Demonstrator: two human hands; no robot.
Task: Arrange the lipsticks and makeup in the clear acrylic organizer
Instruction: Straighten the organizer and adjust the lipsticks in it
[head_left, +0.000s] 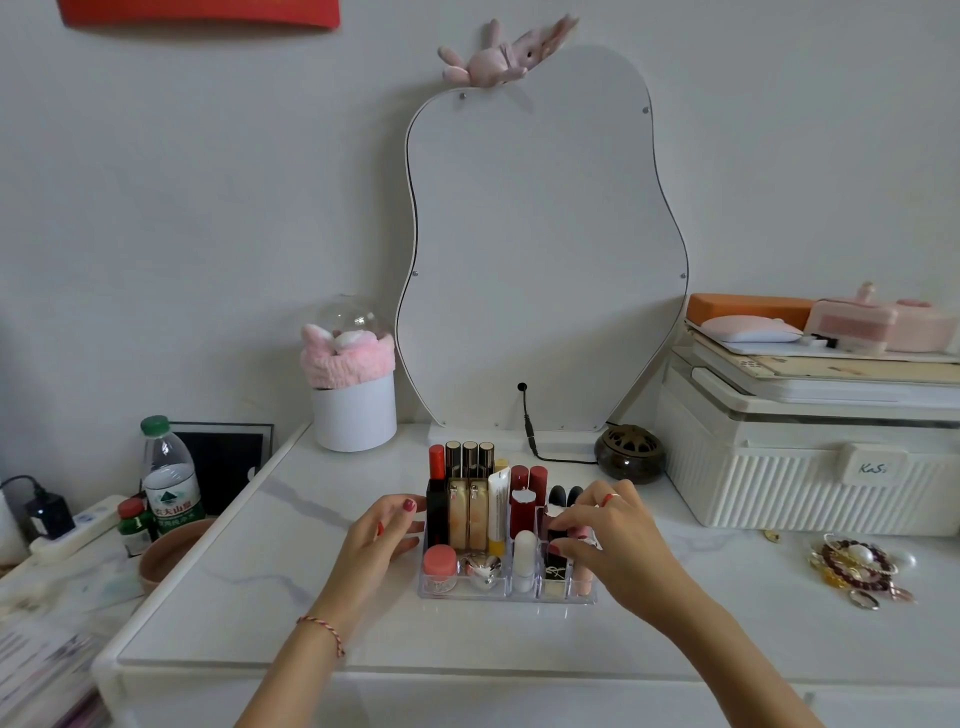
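Clear acrylic organizer (506, 595) sits mid-table; our left hand (382, 540) rests open against its left wall, our right hand (608, 530) pinches a black lipstick (556, 558) inside

Home dressing table: mirror (540, 249), plush rabbit (506, 54), jewellery (857, 566).

I see the clear acrylic organizer (506, 592) on the white marble-look tabletop (260, 582), its compartments packed with upright lipsticks (519, 493), a pink-lidded jar (440, 564) and a silver heart compact (482, 569). My left hand (382, 540) rests against the organizer's left side, fingers relaxed. My right hand (605, 530) pinches a dark lipstick tube (556, 540) standing in a right-hand slot.
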